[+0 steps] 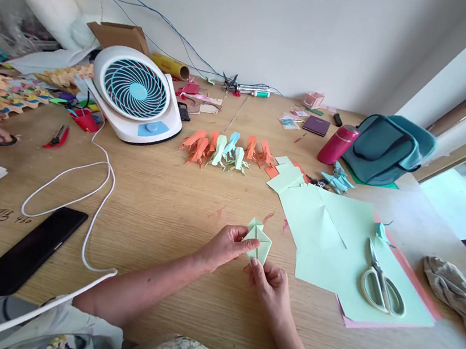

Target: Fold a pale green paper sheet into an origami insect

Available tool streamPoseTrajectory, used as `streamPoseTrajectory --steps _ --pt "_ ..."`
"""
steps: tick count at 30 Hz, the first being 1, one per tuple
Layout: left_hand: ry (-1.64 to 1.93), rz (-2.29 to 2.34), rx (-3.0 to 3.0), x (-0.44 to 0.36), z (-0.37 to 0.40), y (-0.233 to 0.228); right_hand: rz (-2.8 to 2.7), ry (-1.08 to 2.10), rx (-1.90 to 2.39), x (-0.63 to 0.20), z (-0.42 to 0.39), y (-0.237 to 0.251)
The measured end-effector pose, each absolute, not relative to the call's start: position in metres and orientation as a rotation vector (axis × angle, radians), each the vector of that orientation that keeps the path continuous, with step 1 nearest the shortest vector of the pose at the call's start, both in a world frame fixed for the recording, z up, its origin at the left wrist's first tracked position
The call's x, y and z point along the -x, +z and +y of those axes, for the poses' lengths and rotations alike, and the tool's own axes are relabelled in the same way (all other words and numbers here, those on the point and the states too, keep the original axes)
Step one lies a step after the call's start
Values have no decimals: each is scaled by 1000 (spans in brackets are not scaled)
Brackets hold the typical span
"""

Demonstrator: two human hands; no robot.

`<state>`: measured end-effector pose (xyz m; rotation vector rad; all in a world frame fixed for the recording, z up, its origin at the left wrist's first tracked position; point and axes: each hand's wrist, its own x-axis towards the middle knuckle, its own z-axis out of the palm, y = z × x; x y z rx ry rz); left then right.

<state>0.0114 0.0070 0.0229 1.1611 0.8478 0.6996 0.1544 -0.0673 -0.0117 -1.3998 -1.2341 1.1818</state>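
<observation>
1. The left hand (pixel 226 247) pinches the pale green folded paper piece (pixel 259 242) from its left side.
2. The right hand (pixel 270 284) seems to pinch its bottom tip.
3. The paper sits just above the wooden tabletop (pixel 168 200), beside big green paper sheets (pixel 328 234).

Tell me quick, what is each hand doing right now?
Left hand: fingers pinched on the folded green paper.
Right hand: fingers pinched on the same paper's lower edge.
</observation>
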Motion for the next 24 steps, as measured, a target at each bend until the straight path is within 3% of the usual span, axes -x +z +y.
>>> streamPoseTrajectory --steps 24 --pt "692 919 -968 -17 25 25 -1263 1114 1393 -158 -66 -13"
